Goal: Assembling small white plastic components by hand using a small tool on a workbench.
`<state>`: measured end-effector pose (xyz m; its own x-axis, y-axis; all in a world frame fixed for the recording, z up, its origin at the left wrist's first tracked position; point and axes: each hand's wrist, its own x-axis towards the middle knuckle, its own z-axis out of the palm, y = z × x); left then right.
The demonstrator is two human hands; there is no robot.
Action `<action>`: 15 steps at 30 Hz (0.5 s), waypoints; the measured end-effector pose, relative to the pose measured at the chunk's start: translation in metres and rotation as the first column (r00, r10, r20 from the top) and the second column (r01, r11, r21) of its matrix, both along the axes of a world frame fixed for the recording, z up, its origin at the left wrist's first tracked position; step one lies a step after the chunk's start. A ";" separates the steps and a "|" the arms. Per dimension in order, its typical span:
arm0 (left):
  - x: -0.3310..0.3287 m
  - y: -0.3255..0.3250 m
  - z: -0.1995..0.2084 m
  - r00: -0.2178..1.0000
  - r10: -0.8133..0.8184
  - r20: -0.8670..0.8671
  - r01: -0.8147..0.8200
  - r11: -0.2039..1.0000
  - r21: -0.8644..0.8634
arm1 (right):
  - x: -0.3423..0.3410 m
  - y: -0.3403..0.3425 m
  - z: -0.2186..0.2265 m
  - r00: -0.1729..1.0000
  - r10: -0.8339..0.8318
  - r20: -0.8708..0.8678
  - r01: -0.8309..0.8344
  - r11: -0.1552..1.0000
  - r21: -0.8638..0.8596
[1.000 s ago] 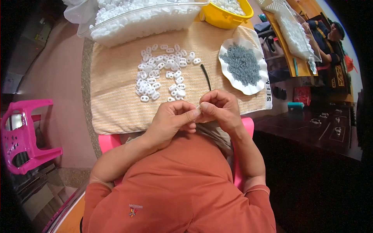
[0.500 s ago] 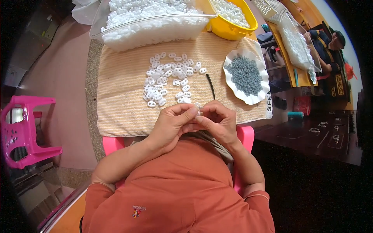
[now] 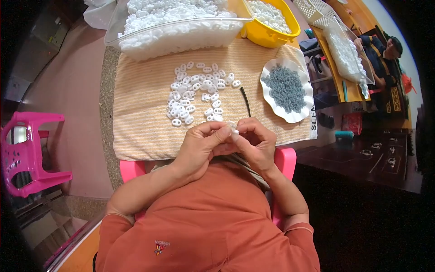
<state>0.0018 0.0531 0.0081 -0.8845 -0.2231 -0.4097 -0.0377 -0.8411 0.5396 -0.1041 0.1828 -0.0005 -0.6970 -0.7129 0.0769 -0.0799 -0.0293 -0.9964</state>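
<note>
At the near edge of the towel, my left hand [image 3: 205,141] and my right hand [image 3: 257,141] meet fingertip to fingertip. Both are closed in a pinch around a small white plastic piece [image 3: 234,131], mostly covered by the fingers. Just beyond them lies a loose spread of white oval plastic pieces [image 3: 185,103], each with two holes. A thin black rod [image 3: 245,101] rests on the towel beyond my right hand. To its right, a white wavy-rimmed dish [image 3: 295,119] holds many small grey cylindrical parts [image 3: 285,88].
A striped towel [image 3: 140,109] covers the table. At its far side stand a clear tub [image 3: 181,28] heaped with white pieces and a yellow basin [image 3: 272,38]. A pink stool [image 3: 38,154] is at the left. Far right, a person [image 3: 380,54] sits by another clear tub [image 3: 346,54].
My right thumb and fingers have shifted slightly at the white piece, and more of its white end shows. The parts on the towel lie as before.
</note>
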 end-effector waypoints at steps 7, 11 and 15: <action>0.003 0.000 -0.005 1.000 0.020 -0.014 -0.021 0.999 -0.027 | 0.000 0.004 0.001 0.998 -0.061 0.029 0.059 0.997 0.054; 0.003 -0.001 -0.004 1.000 0.023 -0.012 -0.023 0.999 -0.041 | -0.002 0.001 0.003 0.996 -0.017 -0.090 0.017 1.000 -0.001; 0.002 0.000 -0.005 0.999 0.026 -0.024 -0.027 0.999 -0.046 | -0.003 0.000 0.002 0.991 0.028 -0.129 -0.026 1.000 0.015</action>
